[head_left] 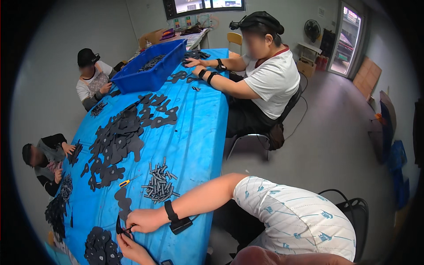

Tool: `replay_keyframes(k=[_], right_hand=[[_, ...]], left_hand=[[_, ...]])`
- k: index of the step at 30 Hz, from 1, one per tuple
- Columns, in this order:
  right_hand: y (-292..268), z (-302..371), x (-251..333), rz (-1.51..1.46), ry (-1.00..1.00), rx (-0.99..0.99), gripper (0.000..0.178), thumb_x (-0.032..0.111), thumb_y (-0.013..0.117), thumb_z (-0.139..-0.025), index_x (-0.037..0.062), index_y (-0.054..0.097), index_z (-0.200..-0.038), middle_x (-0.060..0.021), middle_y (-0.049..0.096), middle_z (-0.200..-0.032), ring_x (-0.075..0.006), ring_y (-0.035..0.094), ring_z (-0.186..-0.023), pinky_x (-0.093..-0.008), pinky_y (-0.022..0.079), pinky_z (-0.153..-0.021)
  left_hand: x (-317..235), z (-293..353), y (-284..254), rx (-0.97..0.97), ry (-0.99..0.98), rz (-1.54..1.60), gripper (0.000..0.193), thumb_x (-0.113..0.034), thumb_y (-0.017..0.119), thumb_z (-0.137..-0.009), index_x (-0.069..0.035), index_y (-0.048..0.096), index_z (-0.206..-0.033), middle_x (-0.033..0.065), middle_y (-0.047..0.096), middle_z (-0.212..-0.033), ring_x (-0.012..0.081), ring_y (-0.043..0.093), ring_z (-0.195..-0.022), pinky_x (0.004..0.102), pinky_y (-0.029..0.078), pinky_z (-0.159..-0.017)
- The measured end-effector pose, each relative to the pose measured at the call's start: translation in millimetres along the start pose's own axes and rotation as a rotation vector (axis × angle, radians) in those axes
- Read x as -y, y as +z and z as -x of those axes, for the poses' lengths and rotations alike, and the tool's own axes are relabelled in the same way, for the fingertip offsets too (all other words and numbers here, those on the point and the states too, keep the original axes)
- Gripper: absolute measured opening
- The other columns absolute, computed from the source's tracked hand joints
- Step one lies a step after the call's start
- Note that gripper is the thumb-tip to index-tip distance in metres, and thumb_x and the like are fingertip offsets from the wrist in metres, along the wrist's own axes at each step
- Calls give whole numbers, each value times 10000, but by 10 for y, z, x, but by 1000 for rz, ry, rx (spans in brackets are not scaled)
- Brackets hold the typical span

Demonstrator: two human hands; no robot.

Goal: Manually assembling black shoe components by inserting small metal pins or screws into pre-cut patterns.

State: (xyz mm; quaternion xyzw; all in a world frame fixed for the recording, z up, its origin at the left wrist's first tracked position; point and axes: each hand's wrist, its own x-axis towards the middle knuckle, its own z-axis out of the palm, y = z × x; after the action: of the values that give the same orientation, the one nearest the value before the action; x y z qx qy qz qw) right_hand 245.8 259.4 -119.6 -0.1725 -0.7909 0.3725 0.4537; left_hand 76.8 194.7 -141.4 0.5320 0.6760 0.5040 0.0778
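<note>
Close together at the table's near edge, both my hands work on a black flat piece [119, 225]. My right hand [145, 220] pinches at it from above, with a thin dark part between the fingertips that I cannot make out clearly. From below, my left hand [133, 251] has its fingers closed on the same piece. Just beyond the fingers lies a dark grey wavy-edged flat piece [123, 201]. A screwdriver-like tool with a yellow handle [125, 183] rests past it. Right of that is a heap of short grey tubes [160, 183].
A blue sheet [198, 128] covers the table. A large heap of black flat pieces [117, 137] spreads over its middle, and a smaller pile [101, 248] sits near me. Farther back stands a blue crate [145, 73]. Co-workers sit at the right [269, 75] and left [95, 77].
</note>
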Motion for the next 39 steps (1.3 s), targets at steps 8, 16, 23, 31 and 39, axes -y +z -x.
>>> replay_keyframes(k=[8,16,23,31,39], right_hand=[[-10,-3,-4,86,44,85,121,70,587,-808,-33,644,-836,-167,652,-799,-314,625,-761,-391,468,-648],[-87,19,83,-33,191,160,144,75,561,-768,-34,567,-862,-160,602,-755,-341,593,-713,-416,447,-610],[-129,-1,176,32,326,123,177,49,551,-740,-43,515,-885,-209,606,-771,-380,600,-769,-440,439,-621],[-223,12,168,197,307,72,304,-19,536,-713,-102,453,-992,-276,584,-856,-426,580,-838,-466,455,-673],[-274,20,223,467,353,211,424,37,602,-674,-115,507,-1059,-207,632,-821,-373,624,-822,-441,479,-656]], left_hand=[[-61,-12,-31,87,26,-63,343,-194,479,-982,90,544,-1164,154,641,-986,154,626,-820,272,525,-707],[303,-64,72,10,-97,163,371,-190,470,-985,79,487,-1239,139,636,-1047,178,634,-880,290,530,-718],[306,-102,23,-1,-209,302,365,-196,474,-980,52,462,-1249,133,640,-1093,186,644,-899,267,511,-723],[116,-27,17,117,-197,258,255,-235,525,-961,-1,579,-1046,67,656,-875,68,567,-673,176,413,-503],[-561,156,-119,57,-90,34,306,-184,639,-878,108,628,-970,172,659,-807,220,596,-715,319,494,-693]])
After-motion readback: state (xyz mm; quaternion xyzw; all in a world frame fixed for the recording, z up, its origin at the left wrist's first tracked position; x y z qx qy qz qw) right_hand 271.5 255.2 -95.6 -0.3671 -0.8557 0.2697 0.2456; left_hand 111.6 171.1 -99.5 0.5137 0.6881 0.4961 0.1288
